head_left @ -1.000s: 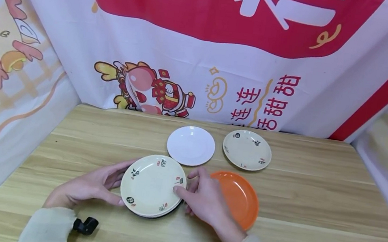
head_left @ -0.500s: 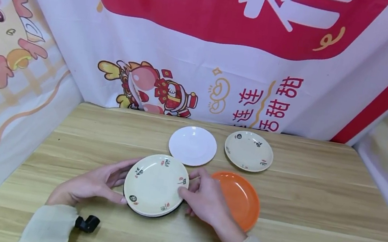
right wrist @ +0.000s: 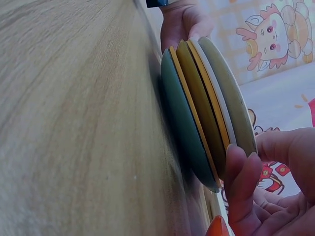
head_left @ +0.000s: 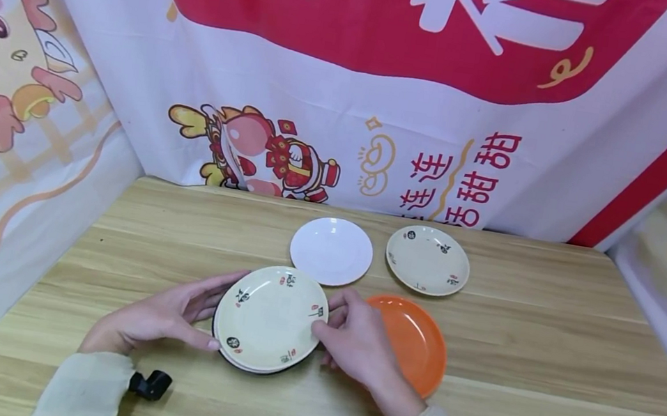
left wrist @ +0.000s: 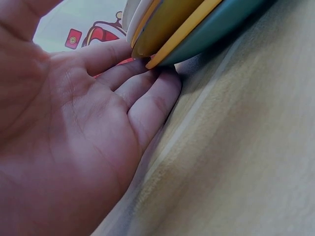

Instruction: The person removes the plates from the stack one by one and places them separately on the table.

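Note:
A cream plate [head_left: 271,319] with small black and red motifs lies on top of a stack of several plates, offset a little to the right. My right hand [head_left: 358,343] pinches its right rim, thumb on the upper face and fingers beneath. In the right wrist view, the stack's edges show a white plate [right wrist: 215,86], a mustard plate [right wrist: 196,96] and a green plate [right wrist: 179,120] lowest. My left hand [head_left: 173,317] rests along the stack's left side, thumb and fingers spread, with fingertips [left wrist: 170,81] at the lower rims in the left wrist view.
Behind the stack lies a white plate [head_left: 330,251], and farther right another cream patterned plate [head_left: 428,260]. An orange plate [head_left: 413,345] sits right of the stack, partly hidden by my right hand. Printed cloth [head_left: 299,84] hangs along the wooden table's [head_left: 543,348] back and sides.
The head view has shifted slightly. My right hand has drawn the top cream plate a little to the right across the stack. My left hand stays at the stack's left side.

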